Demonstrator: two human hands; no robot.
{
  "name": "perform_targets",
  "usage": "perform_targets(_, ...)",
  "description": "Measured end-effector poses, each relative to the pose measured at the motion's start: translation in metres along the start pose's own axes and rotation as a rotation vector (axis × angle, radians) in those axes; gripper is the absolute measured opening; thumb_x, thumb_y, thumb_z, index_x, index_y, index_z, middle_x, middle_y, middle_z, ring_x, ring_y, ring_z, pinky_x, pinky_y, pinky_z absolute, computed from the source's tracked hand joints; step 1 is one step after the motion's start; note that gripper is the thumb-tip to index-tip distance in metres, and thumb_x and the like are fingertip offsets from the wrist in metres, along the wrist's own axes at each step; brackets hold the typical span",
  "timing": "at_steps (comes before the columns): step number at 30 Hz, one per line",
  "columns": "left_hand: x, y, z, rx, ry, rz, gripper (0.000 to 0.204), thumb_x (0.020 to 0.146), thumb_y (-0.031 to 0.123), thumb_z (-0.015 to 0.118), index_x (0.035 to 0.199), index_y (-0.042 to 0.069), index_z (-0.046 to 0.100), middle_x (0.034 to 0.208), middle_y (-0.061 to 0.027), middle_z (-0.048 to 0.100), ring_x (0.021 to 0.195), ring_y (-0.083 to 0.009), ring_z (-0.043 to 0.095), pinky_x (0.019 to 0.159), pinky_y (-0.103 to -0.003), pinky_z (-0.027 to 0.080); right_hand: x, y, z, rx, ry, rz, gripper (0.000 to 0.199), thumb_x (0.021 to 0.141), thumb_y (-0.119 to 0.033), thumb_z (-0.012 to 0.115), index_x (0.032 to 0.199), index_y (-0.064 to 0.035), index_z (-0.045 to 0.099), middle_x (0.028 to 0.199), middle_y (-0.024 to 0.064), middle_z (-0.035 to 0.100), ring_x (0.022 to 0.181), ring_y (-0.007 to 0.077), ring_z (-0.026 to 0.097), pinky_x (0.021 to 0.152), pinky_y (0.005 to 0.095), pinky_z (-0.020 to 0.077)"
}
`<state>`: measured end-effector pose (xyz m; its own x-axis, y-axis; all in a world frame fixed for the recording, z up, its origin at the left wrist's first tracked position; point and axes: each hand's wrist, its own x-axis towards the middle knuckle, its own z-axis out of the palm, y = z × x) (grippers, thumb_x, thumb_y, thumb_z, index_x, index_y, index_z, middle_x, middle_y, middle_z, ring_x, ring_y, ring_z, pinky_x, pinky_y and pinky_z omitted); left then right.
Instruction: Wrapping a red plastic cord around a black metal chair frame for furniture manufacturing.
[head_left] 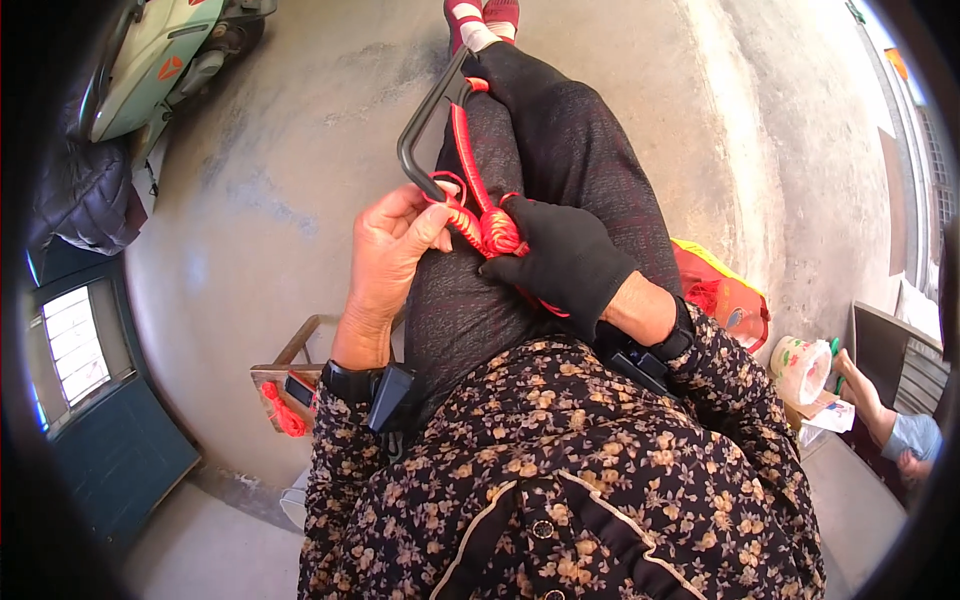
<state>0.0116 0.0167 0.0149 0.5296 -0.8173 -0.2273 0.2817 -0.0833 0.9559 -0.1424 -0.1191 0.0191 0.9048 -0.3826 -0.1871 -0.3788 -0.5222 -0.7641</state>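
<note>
Over my lap lies a dark bent metal frame (412,138), its far end near my shins. A red cord (466,150) stretches along it toward me and ends in a thick red knot (498,232) above my thighs. My bare left hand (398,232) pinches the red cord at the near end of the frame, thumb against fingers. Wearing a black glove, my right hand (565,252) closes round the right side of the knot; its fingertips are partly hidden. A thin red loop rises beside the left fingers.
At my left, a small wooden stool (268,374) bears a bundle of red cord (284,412) and a phone. A red bag (728,300) lies to my right, near a white bucket (800,368) and another person's leg (868,400). A scooter (160,75) stands far left.
</note>
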Motion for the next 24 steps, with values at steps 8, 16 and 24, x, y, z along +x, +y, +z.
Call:
perform_targets(8, -0.007, -0.01, 0.002, -0.014, -0.009, -0.008, 0.023, 0.09, 0.008, 0.063, 0.11, -0.003, 0.062, 0.092, -0.0048, 0.065, 0.07, -0.0076, 0.056, 0.065, -0.022, 0.048, 0.002, 0.0, 0.002, -0.058, -0.024, 0.004, 0.041, 0.072, -0.033, 0.076, 0.095, -0.0064, 0.056, 0.085, 0.017, 0.063, 0.085, 0.0364, 0.063, 0.072, 0.0433, 0.049)
perform_targets(16, -0.006, -0.002, 0.032, 0.12, 0.092, 0.047, 0.016, 0.084, 0.012, 0.07, 0.086, 0.0, 0.06, 0.077, -0.001, 0.064, 0.065, -0.0049, 0.056, 0.06, -0.021, 0.048, -0.003, 0.004, -0.034, 0.166, -0.072, 0.083, 0.042, 0.077, -0.03, 0.072, 0.107, -0.0042, 0.059, 0.095, 0.0193, 0.065, 0.088, 0.0327, 0.065, 0.076, 0.0393, 0.0502)
perform_targets(24, -0.004, 0.002, 0.036, 0.662, 0.159, 0.161, 0.014, 0.088, 0.012, 0.064, 0.084, 0.001, 0.057, 0.062, 0.0027, 0.055, 0.057, -0.0035, 0.051, 0.051, -0.02, 0.043, -0.006, 0.036, -0.108, 0.776, 0.222, 0.265, 0.043, 0.092, -0.036, 0.057, 0.12, -0.0027, 0.057, 0.088, 0.0082, 0.065, 0.073, 0.0126, 0.06, 0.065, 0.0259, 0.0496)
